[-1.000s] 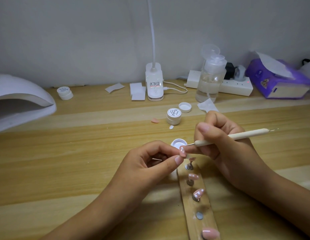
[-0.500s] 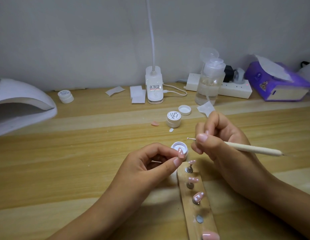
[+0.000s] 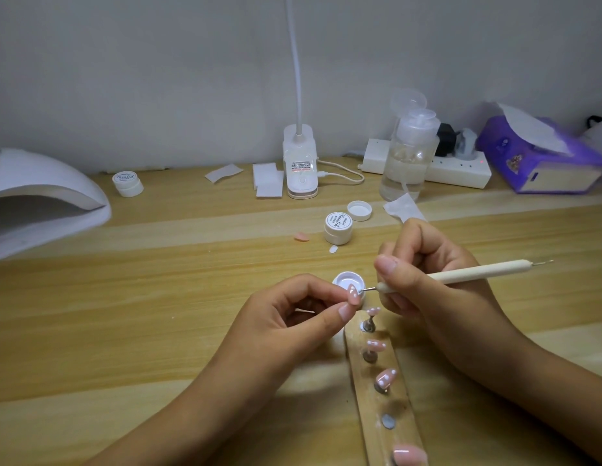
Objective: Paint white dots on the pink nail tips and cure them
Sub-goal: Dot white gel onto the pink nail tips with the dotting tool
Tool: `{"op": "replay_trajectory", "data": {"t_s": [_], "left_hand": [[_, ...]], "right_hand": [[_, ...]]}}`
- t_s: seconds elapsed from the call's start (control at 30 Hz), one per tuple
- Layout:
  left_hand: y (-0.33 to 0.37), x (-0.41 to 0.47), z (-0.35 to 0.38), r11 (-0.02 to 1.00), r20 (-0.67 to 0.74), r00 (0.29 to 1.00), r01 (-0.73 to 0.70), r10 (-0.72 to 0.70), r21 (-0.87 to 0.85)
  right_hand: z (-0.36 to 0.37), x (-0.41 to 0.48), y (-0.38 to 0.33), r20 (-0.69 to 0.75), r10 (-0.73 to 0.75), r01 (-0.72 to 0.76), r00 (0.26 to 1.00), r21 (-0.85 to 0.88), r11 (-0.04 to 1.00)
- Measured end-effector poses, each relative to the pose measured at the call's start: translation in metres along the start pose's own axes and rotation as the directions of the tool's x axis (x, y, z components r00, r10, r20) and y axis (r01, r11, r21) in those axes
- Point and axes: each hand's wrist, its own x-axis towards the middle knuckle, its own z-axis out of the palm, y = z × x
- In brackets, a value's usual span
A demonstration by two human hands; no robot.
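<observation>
1. pink nail tip (image 3: 353, 293) sits pinched between the thumb and forefinger of the left hand (image 3: 293, 317). it is held up just in front of the open white paint pot (image 3: 348, 280), and white dots show on its upper part.
2. the right hand (image 3: 424, 284) grips a cream dotting tool (image 3: 461, 274) like a pen, fingers curled round its front end. the fine metal point meets the right edge of the held tip.
3. the two hands are close together over the middle of the wooden table (image 3: 124, 297), fingertips near each other but apart.
4. a wooden strip (image 3: 368, 408) runs from just below the hands toward the near edge, lying between the two forearms.
5. three pink tips on stands (image 3: 376, 345) stand in a row on the strip, and white dots show on the nearer two. next come a bare metal disc (image 3: 388, 421) and a last pink tip (image 3: 409, 454), cut by the bottom edge of the view.
6. a broad stretch of wood separates the left hand from the white curing lamp (image 3: 40, 203) at the left edge, whose mouth faces the table.
7. behind the pot, well short of the wall, lie a closed jar (image 3: 338, 227), a loose lid (image 3: 359, 210), a loose pink chip (image 3: 302, 236) and a small white chip (image 3: 333, 249).
8. along the wall stand another small jar (image 3: 127, 183), white pads (image 3: 267, 179), a lamp base (image 3: 299, 163), a clear bottle (image 3: 409, 156), a power strip (image 3: 461, 166) and a purple tissue box (image 3: 541, 163) near the right edge.
</observation>
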Motion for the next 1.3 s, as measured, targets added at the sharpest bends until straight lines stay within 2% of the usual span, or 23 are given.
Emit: {"op": "replay_trajectory", "data": {"t_s": [0.3,1.3], "left_hand": [[0.0008,0.0001,0.0002,1.000,0.018,1.000,-0.017,0.017,0.017],[0.0011,-0.0001,0.0015,0.999,0.018,1.000,-0.021,0.021,-0.024]], "right_hand": [[0.0010,0.0009,-0.0016,0.034,-0.057,0.057,0.998,0.007,0.998],[0.0054,0.0009,-0.0053,0.061,-0.054,0.053,0.997,0.018,0.998]]}}
